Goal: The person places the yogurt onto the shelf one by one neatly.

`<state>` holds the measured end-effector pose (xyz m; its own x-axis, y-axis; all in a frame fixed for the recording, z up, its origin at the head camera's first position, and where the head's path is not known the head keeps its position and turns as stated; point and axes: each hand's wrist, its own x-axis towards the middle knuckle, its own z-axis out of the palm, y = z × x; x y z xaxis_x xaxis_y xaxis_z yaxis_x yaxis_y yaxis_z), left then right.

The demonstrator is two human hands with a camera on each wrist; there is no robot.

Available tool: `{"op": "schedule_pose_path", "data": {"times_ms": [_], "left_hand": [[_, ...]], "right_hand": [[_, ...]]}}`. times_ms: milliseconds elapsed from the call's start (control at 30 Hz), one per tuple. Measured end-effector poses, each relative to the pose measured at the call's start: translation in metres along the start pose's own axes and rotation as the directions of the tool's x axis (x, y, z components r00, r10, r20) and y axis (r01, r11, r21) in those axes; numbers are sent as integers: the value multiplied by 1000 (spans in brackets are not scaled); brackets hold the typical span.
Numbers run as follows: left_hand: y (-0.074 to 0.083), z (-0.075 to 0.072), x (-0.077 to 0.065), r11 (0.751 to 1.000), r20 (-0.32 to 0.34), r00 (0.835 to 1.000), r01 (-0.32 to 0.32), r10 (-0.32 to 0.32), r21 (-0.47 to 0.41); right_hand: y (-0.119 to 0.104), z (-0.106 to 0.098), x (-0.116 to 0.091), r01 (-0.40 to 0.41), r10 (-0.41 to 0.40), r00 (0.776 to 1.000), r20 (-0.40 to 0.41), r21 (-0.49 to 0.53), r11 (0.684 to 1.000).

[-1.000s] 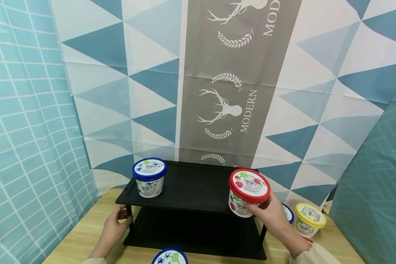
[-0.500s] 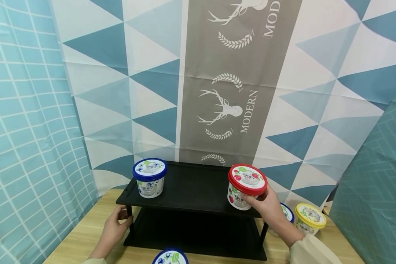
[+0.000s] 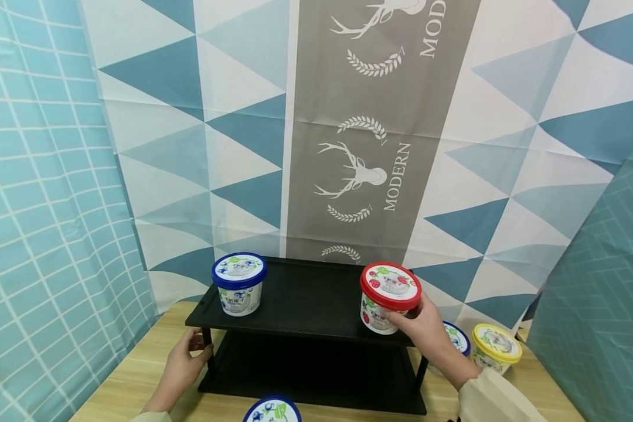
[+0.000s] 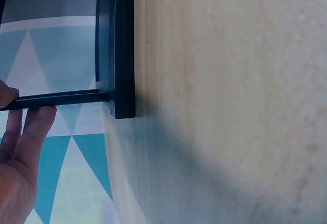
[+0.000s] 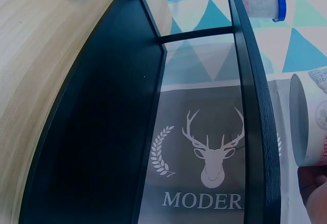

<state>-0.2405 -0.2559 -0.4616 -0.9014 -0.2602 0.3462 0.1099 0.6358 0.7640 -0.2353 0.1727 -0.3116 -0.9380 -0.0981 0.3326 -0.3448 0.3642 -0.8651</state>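
Note:
My right hand (image 3: pixel 427 328) grips a white tub with a red lid (image 3: pixel 391 290) and strawberry pictures, upright over the right end of the two-tier black rack (image 3: pixel 311 299). In the right wrist view, the base of this tub (image 5: pixel 300 122) shows a gap from the upper shelf. My left hand (image 3: pixel 181 366) holds the rack's front left post (image 3: pixel 207 340); the left wrist view has thumb and fingers on either side of that post (image 4: pixel 61 99). At the upper shelf's left end stands a blue-lidded tub (image 3: pixel 240 284) with blueberry pictures.
Another blue-lidded tub (image 3: pixel 272 410) stands in front of the rack, cut off by the frame's bottom. To the right, a yellow-lidded tub (image 3: pixel 496 349) and a partly hidden blue-lidded tub (image 3: pixel 458 339) stand on the wooden table (image 3: pixel 132 375). Patterned cloth hangs behind the rack.
The red-lidded tub in my right hand has moved left and a little farther back over the upper shelf. My left hand has stayed at the post.

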Motion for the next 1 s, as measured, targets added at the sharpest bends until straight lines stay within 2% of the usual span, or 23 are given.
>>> {"op": "schedule_pose_path", "data": {"times_ms": [233, 500, 700, 1000], "left_hand": [[-2, 0, 0, 1000, 7, 1000, 11, -11, -21], [-3, 1, -1, 1000, 2, 1000, 14, -14, 3], [-2, 1, 0, 999, 29, 999, 39, -39, -7], [1, 0, 1, 1000, 6, 1000, 7, -7, 1]], "right_hand": [[1, 3, 2, -17, 17, 1000, 5, 0, 1000], [-1, 9, 6, -68, 68, 998, 8, -8, 998], [-5, 13, 9, -35, 35, 999, 8, -17, 999], [-7, 18, 12, -5, 6, 1000, 19, -20, 1000]]}}
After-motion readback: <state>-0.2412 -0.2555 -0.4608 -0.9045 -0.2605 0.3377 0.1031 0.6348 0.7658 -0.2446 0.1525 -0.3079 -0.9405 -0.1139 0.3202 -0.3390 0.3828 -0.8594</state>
